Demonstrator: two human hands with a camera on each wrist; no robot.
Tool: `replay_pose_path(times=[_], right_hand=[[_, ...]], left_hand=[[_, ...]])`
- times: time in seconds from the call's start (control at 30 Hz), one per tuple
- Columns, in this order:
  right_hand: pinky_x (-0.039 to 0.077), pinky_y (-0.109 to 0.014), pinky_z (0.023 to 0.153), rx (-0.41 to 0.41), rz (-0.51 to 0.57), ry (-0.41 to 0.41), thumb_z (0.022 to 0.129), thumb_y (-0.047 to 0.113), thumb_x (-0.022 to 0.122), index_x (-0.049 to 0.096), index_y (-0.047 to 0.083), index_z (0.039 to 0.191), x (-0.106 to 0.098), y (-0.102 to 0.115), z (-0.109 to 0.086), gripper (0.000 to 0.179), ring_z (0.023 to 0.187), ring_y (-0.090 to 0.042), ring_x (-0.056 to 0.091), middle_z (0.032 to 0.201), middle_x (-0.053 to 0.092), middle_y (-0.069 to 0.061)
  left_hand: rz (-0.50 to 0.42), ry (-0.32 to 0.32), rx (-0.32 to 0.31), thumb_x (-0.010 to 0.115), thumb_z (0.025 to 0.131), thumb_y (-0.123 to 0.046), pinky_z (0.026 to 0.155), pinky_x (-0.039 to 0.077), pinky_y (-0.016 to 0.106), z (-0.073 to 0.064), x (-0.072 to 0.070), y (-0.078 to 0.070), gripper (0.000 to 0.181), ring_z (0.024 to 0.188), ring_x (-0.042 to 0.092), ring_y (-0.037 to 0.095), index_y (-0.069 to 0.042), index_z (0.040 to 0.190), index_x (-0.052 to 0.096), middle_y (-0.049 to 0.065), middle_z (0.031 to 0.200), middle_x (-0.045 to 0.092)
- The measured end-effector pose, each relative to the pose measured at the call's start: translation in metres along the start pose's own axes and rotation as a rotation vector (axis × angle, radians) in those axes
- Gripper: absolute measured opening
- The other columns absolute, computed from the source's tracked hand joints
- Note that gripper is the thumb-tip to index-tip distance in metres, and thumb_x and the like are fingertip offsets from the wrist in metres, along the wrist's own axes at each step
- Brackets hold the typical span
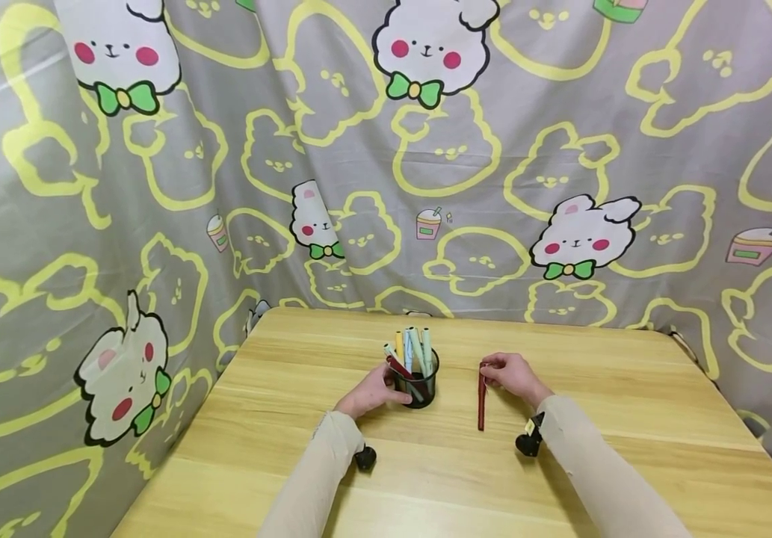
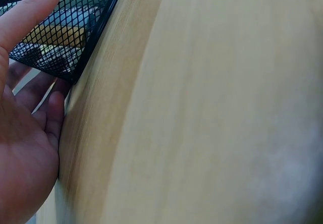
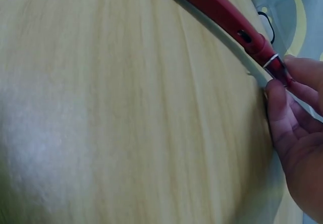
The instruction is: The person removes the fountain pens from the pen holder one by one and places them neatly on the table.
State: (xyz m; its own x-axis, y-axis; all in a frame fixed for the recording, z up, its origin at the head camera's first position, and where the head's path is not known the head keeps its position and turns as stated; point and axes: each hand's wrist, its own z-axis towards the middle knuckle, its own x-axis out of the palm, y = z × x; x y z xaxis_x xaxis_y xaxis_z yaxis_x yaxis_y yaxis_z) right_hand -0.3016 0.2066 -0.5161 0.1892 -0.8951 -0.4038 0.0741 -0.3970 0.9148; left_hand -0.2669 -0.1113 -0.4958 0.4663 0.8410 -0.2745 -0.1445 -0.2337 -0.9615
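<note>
A black mesh pen holder [image 1: 426,394] stands upright on the wooden table, with several pale green, yellow and dark red pens [image 1: 415,353] in it. My left hand [image 1: 372,391] holds its left side, thumb in front and fingers behind; the left wrist view shows the mesh wall [image 2: 96,2] between them. To the right, my right hand [image 1: 513,375] pinches a red pen [image 1: 481,409] by its far end. Close up in the right wrist view, the red barrel [image 3: 217,12] has a small oval window and a silver ring near the pinching fingertips [image 3: 276,95].
The wooden table [image 1: 426,493] runs back to a grey patterned curtain [image 1: 359,164], which also hangs along the left side. A small black camera sits at each wrist, the left one [image 1: 365,457] and the right one [image 1: 528,444] low over the table.
</note>
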Motion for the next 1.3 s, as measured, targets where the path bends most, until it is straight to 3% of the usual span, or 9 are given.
replay_pose_path(times=[0.43,1.3], right_hand=[[0.05,-0.028,0.059,-0.016,-0.1,-0.045,0.088,0.005,0.064,0.062,-0.011,0.109,0.0069,0.002,0.0035,0.026,0.067,-0.017,0.062,0.087,0.067,-0.013],[0.051,-0.03,0.059,-0.001,-0.06,0.001,0.09,-0.001,0.058,0.057,-0.015,0.112,0.0038,0.0041,0.0017,0.026,0.068,-0.018,0.06,0.085,0.065,-0.015]], left_hand=[[0.023,0.004,0.004,0.077,0.076,-0.001,0.101,0.034,0.044,-0.0009,0.0011,-0.003,0.06,0.116,0.049,0.023,-0.003,0.13,0.051,0.01,0.126,0.055],[0.003,0.002,0.013,0.076,0.075,0.001,0.101,0.034,0.043,0.001,-0.0005,0.0011,0.061,0.114,0.05,0.022,-0.004,0.13,0.051,0.01,0.126,0.055]])
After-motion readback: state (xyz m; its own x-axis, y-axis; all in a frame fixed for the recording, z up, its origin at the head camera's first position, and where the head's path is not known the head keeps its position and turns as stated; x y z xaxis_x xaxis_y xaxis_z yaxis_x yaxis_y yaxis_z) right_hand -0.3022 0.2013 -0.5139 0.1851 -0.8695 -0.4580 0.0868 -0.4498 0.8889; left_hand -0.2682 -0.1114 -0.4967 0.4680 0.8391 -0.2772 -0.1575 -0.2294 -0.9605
